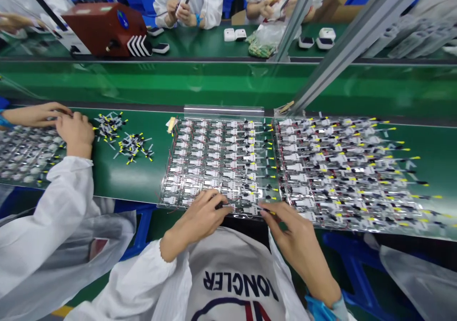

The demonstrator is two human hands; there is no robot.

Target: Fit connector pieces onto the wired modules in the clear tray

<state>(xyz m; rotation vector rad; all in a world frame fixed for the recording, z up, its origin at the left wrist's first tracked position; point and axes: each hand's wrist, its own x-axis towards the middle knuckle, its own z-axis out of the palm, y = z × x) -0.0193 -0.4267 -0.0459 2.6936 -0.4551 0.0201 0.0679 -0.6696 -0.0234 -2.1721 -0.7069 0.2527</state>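
A clear plastic tray (167, 183) full of small white parts with red wires lies on the green bench in front of me. My left hand (203, 214) rests on its near edge, fingers curled and pinched on a small black piece I cannot name. My right hand (285, 225) is at the same edge, pinching a thin black wire with a yellow tip (267, 211). A second tray (357, 223), crowded with black wires with yellow tips, lies directly to the right.
A co-worker's hands (73, 128) work over another tray (21, 154) at the left, beside two loose heaps of black wires with yellow tips (123, 137). Beyond a green conveyor belt (228, 83), other people handle white devices near a red machine (103, 28). A slanted aluminium post (342, 45) crosses at the upper right.
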